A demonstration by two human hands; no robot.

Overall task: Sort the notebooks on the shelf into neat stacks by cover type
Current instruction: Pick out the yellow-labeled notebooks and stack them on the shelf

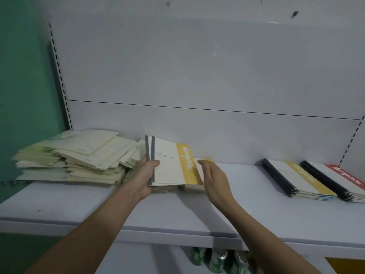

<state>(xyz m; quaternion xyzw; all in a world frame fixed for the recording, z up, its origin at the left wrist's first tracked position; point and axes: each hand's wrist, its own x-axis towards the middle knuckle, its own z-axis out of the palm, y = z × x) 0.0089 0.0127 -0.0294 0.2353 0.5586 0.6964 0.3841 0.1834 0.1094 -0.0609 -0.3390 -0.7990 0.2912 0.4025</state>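
My left hand (145, 175) grips a few white notebooks with a yellow band and grey spines (171, 165), tilted up off the white shelf (177, 212) near its middle. My right hand (214, 179) is beside their right edge, fingers straight and relaxed, close to the yellow band; whether it touches is unclear. More notebooks lie flat under the held ones. A loose heap of pale cream and green notebooks (79, 157) sprawls on the shelf's left. On the right sit a neat stack of yellow-band notebooks (300, 179) and a neat stack of red-band notebooks (343, 179).
The shelf's white back panel (197, 76) rises behind everything, with slotted uprights at both sides. A green wall (23, 86) is at the left. Green cans (215, 262) stand on the level below. Bare shelf surface lies between the held notebooks and the right stacks.
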